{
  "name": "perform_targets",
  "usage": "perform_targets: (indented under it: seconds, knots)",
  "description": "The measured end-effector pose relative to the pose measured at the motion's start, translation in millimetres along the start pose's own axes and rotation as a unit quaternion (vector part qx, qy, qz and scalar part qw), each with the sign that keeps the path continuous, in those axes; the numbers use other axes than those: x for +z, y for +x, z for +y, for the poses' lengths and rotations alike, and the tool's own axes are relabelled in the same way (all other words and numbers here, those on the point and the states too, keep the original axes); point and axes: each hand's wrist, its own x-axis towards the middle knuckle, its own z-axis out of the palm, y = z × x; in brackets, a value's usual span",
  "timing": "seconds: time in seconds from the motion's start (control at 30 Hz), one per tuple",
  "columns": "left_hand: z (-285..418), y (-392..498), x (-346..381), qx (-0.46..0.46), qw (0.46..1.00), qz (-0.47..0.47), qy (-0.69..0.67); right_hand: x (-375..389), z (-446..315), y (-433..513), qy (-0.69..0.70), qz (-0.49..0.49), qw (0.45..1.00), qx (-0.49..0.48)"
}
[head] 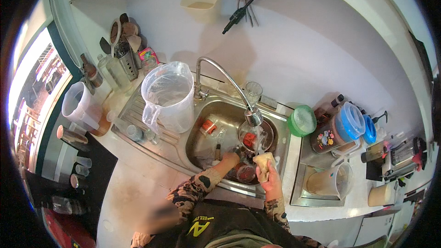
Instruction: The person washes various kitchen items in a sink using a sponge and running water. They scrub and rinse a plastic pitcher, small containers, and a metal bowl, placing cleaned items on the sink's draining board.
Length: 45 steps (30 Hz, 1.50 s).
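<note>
My right hand (272, 181) grips a yellowish sponge (264, 165) just below the stream from the flexible metal faucet (254, 115). My left hand (230, 160) reaches down into the stainless steel sink (193, 134); its fingertips are among the dishes, and I cannot tell what they hold. A round metal bowl (270, 137) under the running water contains something with a red label. Left in the basin lies a clear container with a red label (208, 126). More clear glass or plastic containers (246, 173) sit between my hands.
A large translucent pitcher (168, 110) stands on the ribbed drainboard, with small glasses (134, 133) beside it. Right of the sink are a green bowl (302, 121) of suds, a blue-lidded container (351, 120) and another pitcher (327, 182). A drinking glass (254, 91) stands behind the faucet.
</note>
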Motion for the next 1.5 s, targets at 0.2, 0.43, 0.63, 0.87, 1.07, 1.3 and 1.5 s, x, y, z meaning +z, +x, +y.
perform_targets:
  seconds: [0.2,0.43,0.63,0.87,1.07,1.3,1.5]
  knots:
    - [-30,-22,-30,0.069,0.978,0.079,-0.181,17,7,-13,-0.116,0.023,0.989,-0.092]
    - [-17,-92,-36,0.104,0.678,0.019,-0.727,40,45,6,-0.460,-0.054,0.869,-0.172]
    - [9,-107,-35,-0.023,0.449,0.191,-0.872,57,66,7,-0.656,-0.194,0.689,-0.239]
    - [17,-118,-51,-0.043,0.299,0.111,-0.947,79,52,-7,-0.711,-0.217,0.630,-0.225]
    - [15,-127,-52,-0.040,0.254,0.073,-0.964,83,49,3,-0.687,-0.301,0.629,-0.204]
    - [21,-118,-47,-0.036,0.271,0.056,-0.960,64,44,36,-0.504,-0.197,0.831,-0.130]
    - [7,-142,-35,0.105,0.660,0.263,-0.696,44,60,65,-0.626,-0.024,0.718,-0.304]
